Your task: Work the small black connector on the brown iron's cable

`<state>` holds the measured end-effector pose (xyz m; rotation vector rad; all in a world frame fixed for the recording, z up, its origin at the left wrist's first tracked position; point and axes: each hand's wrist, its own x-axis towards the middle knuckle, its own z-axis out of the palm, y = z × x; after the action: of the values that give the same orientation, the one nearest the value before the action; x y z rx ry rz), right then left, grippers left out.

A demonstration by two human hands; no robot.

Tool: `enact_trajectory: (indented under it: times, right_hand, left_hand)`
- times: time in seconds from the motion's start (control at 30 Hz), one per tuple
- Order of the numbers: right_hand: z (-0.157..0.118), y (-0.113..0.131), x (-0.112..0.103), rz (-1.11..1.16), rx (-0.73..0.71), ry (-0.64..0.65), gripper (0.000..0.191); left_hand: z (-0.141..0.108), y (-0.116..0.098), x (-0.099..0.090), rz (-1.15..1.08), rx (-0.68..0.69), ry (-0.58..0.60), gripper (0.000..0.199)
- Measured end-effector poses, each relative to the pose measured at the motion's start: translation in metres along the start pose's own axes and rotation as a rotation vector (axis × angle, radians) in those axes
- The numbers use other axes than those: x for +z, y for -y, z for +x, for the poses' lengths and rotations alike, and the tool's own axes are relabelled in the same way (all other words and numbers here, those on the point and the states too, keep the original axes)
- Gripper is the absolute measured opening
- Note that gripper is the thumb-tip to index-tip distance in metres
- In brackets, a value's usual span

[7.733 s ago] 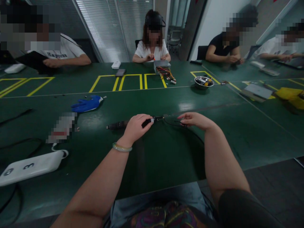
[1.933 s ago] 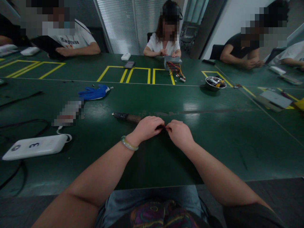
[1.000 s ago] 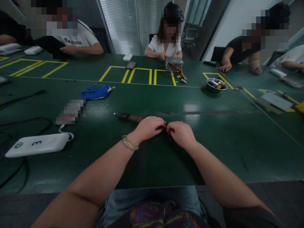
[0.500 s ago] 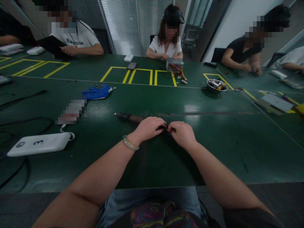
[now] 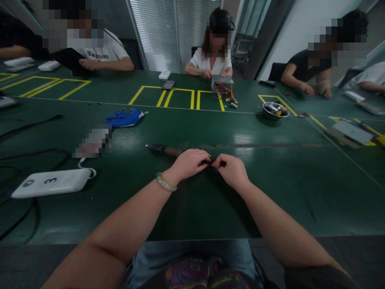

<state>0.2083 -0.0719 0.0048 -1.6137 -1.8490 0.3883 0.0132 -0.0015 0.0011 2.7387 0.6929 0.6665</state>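
My left hand (image 5: 192,163), with a pale bangle (image 5: 166,182) at the wrist, has its fingers closed at the middle of the green table (image 5: 168,216). My right hand (image 5: 232,169) is pinched just to its right, fingertips nearly meeting the left ones. Something small and dark shows between them, too hidden to name. A dark rod-shaped tool (image 5: 162,149) with a metal tip lies on the table, its tip to the left and its other end running under my left hand.
A blue glove (image 5: 124,118), a phone (image 5: 94,140) and a white power bank (image 5: 54,182) with cables lie left. A metal bowl of parts (image 5: 275,110) stands back right. Across the table a person (image 5: 210,60) touches a grey box with wires (image 5: 222,83).
The whole view has shifted slightly. My right fingers have moved a little at the small dark thing; my left hand stays almost the same.
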Motion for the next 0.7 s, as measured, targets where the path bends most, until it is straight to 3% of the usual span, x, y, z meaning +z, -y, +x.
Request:
enact_trajectory:
  times: [0.27, 0.43, 0.53, 0.7]
  right_hand:
    - [0.003, -0.023, 0.018, 0.403, 0.156, -0.005, 0.02]
    - [0.005, -0.031, 0.022, 0.57, 0.17, 0.048, 0.024]
    - [0.005, -0.031, 0.021, 0.561, 0.169, 0.069, 0.025]
    - [0.005, -0.024, 0.016, 0.329, 0.149, 0.087, 0.018]
  left_hand:
    - [-0.001, 0.001, 0.002, -0.009, -0.009, -0.018, 0.016]
    - [-0.001, 0.0, 0.002, -0.007, -0.014, -0.031, 0.014]
    - [-0.001, 0.0, 0.002, -0.005, -0.006, -0.037, 0.013]
    - [-0.001, 0.001, 0.002, 0.007, 0.005, -0.039, 0.013]
